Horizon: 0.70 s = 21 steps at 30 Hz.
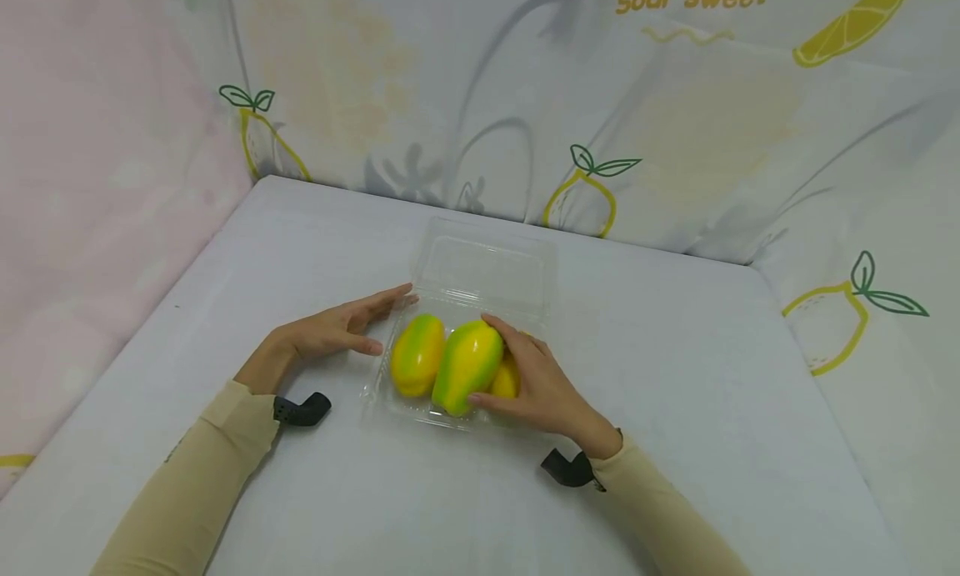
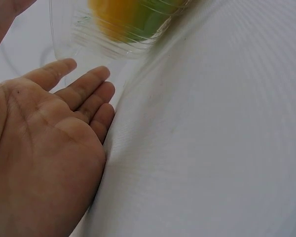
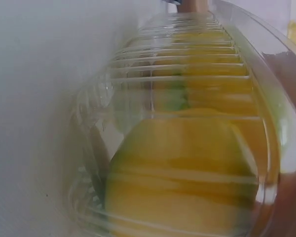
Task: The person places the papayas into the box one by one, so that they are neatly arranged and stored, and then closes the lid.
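Observation:
A clear plastic box with its lid folded back holds three yellow-green fruits. The left fruit lies untouched. My right hand grips the middle fruit, thumb at its lower end and fingers at its top. Partly covered by that hand is the right fruit. Through the ribbed box wall the right wrist view shows yellow fruit. My left hand is beside the box's left edge, fingers extended; in the left wrist view the palm faces the camera, holding nothing.
The box stands on a white-covered table. Behind the table hangs a pale cloth printed with lemons, and a pinkish cloth is at the left. Black curved pieces are attached at both wrists.

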### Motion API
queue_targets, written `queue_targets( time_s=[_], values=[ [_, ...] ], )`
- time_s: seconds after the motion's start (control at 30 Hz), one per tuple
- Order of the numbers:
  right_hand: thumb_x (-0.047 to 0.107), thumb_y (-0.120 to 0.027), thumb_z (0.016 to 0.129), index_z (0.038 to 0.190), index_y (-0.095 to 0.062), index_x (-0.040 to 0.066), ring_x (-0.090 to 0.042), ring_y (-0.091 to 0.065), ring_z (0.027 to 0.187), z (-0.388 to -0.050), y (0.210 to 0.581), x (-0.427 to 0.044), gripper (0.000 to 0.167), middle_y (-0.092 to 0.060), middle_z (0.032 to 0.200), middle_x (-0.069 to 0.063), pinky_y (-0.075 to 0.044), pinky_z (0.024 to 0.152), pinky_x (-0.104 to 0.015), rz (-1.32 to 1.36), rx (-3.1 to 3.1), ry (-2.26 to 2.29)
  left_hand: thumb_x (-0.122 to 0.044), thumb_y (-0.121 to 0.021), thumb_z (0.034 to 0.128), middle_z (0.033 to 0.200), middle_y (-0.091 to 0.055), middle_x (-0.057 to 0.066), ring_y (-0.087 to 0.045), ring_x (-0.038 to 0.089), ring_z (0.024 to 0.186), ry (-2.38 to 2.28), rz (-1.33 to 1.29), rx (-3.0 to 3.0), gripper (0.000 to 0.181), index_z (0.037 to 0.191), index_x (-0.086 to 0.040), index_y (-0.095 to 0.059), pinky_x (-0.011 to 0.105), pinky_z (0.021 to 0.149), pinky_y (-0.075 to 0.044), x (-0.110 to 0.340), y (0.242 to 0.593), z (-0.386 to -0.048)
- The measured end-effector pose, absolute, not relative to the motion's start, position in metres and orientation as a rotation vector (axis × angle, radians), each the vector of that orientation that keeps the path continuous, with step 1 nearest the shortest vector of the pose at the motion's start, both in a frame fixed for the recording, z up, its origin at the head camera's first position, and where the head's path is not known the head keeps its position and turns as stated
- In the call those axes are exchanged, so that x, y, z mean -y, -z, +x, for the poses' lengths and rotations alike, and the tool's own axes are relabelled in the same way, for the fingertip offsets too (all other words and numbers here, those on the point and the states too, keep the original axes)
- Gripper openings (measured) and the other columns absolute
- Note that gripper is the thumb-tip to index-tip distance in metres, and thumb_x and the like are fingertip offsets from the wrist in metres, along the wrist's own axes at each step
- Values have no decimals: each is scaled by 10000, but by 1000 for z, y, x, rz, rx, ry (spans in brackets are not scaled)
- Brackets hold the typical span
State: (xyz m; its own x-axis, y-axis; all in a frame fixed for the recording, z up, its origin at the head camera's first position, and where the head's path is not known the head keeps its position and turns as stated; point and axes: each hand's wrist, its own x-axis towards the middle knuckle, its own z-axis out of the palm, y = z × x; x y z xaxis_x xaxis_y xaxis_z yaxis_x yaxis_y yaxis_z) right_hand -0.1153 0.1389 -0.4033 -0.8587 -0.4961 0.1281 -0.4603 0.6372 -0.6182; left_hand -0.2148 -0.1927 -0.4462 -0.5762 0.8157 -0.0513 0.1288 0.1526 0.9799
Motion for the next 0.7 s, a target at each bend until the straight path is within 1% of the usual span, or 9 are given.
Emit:
queue_targets(
  time_s=[0.2, 0.33, 0.47, 0.57, 0.7],
  values=[
    [442, -787, 776, 1535, -261, 240, -359, -322, 1448, -116, 403, -139, 946, -434, 1515, -24, -144, 1186, -580, -858, -2825, 968, -142, -656, 908, 1653, -111, 100, -27, 352, 1521, -1474, 902, -1822, 911, 1590, -171, -54, 652, 1165, 28, 192, 447, -215],
    [402, -816, 766, 1534, -273, 240, -408, -288, 1453, -117, 402, -142, 954, -427, 1521, -20, -138, 1181, -592, -913, -2811, 953, -151, -665, 901, 1654, -120, 88, -33, 344, 1522, -1466, 893, -1834, 917, 1591, -181, -60, 656, 1163, 29, 192, 447, -215],
    [347, -832, 764, 1526, -292, 221, -431, -257, 1458, -117, 403, -144, 943, -437, 1510, -26, -133, 1183, -576, -989, -2797, 937, -157, -678, 891, 1653, -131, 77, -39, 322, 1524, -1458, 886, -1856, 925, 1591, -188, -74, 651, 1165, 38, 192, 447, -214],
    [346, -819, 775, 1526, -289, 215, -428, -245, 1464, -118, 404, -145, 928, -441, 1503, -22, -116, 1183, -572, -1039, -2778, 952, -156, -677, 892, 1653, -130, 78, -36, 321, 1524, -1454, 883, -1860, 923, 1591, -191, -76, 651, 1165, 38, 192, 446, -213],
    [348, -770, 829, 1504, -342, 210, -404, -287, 1455, -118, 404, -143, 811, -466, 1488, -10, -119, 1181, -564, -1025, -2792, 1019, -135, -663, 902, 1653, -124, 87, -32, 325, 1524, -1454, 890, -1849, 915, 1591, -191, -64, 650, 1166, 31, 192, 445, -214]
  ],
)
